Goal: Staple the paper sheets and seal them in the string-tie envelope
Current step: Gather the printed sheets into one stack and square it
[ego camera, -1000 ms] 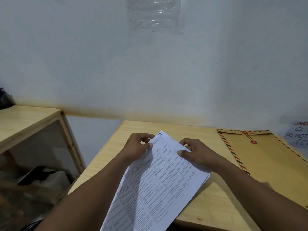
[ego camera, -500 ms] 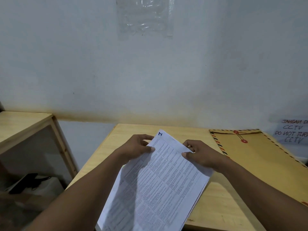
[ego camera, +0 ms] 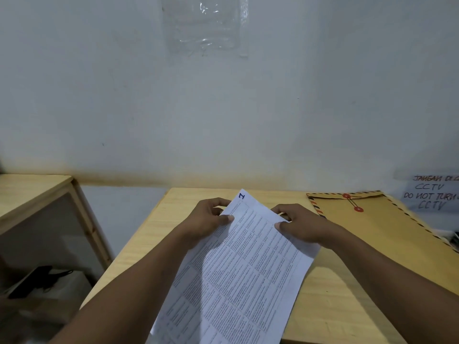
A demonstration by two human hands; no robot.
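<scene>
A stack of white printed paper sheets [ego camera: 238, 276], marked with a blue "1" at the top corner, is held tilted over the wooden table [ego camera: 159, 234]. My left hand [ego camera: 206, 219] pinches the stack's upper left edge, thumb on top. My right hand [ego camera: 300, 225] grips the upper right edge the same way. A brown string-tie envelope [ego camera: 387, 244] with a striped border and two red discs lies flat on the table to the right, flap toward the wall. No stapler is in view.
A white wall stands right behind the table. A handwritten CCTV notice [ego camera: 432, 194] leans at the far right. A lower wooden shelf unit [ego camera: 37, 194] stands to the left, with dark items [ego camera: 32, 281] underneath it.
The view has drifted slightly to the left and up. Both hands keep the same hold on the sheets, which have barely shifted.
</scene>
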